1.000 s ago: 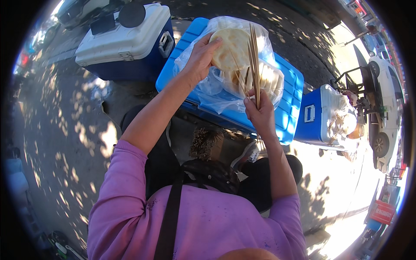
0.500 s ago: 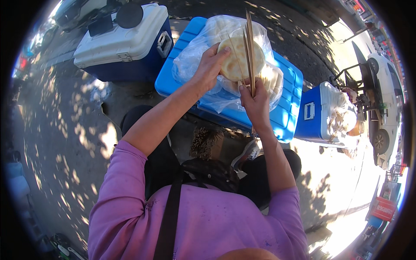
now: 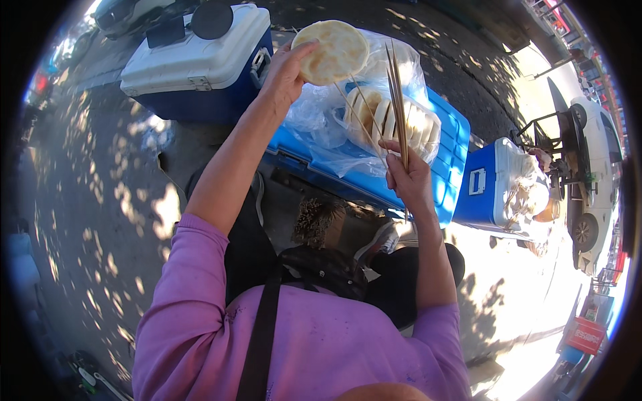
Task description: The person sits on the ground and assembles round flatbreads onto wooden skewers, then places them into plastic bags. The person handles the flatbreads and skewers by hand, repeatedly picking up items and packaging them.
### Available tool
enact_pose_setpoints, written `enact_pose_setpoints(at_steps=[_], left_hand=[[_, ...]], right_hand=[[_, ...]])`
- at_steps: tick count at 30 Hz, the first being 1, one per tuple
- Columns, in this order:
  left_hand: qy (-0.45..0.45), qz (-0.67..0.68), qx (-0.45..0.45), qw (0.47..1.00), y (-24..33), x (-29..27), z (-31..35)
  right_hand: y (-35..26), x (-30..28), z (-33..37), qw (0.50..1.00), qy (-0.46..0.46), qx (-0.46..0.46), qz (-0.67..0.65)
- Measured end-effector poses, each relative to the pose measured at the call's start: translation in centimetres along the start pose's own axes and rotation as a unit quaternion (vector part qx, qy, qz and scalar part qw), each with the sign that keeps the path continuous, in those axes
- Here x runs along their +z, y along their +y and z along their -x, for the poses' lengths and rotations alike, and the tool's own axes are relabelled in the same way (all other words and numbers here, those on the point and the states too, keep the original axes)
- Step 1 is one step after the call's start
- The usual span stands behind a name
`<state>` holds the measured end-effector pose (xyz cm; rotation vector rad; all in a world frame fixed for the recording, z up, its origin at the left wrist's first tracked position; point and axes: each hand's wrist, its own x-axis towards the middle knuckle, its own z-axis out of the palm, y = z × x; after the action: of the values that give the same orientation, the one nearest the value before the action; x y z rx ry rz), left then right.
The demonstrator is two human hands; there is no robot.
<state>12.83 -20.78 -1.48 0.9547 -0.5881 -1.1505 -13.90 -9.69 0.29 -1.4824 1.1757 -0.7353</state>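
My left hand [image 3: 286, 75] grips a round, pale flatbread [image 3: 336, 52] by its left edge, raised above the far left part of a blue cooler lid [image 3: 453, 134]. In my right hand [image 3: 410, 176] is a bundle of thin bamboo skewers [image 3: 398, 100], points up. Two of them slant away from the bundle, up toward the bread's lower edge; whether their tips are in the bread I cannot tell. Below and between my hands, several more flatbreads [image 3: 386, 119] stand stacked on edge in a clear plastic bag [image 3: 314, 119] lying open on the lid.
A blue cooler with a white lid [image 3: 194, 75] stands at the left, a black round piece [image 3: 212, 21] on top. Another blue cooler [image 3: 480, 182] at the right carries a plastic bag. A box of thin sticks [image 3: 317, 222] sits between my feet. A white vehicle [image 3: 604, 160] is far right.
My left hand has moved up and left with the flatbread, away from the bundle. My right hand has dropped slightly and shifted right. The stacked flatbreads in the bag show more plainly.
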Motion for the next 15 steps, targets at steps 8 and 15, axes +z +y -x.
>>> enact_pose_setpoints(at_steps=[8, 15], left_hand=[[-0.024, -0.001, -0.006, 1.000, 0.0, 0.5, 0.4], [-0.046, -0.038, 0.012, 0.998, -0.3, 1.9, 2.2]], right_hand=[[0.7, -0.3, 0.3, 1.000, -0.001, -0.022, 0.002], [0.9, -0.1, -0.1, 0.999, 0.012, -0.033, -0.012]])
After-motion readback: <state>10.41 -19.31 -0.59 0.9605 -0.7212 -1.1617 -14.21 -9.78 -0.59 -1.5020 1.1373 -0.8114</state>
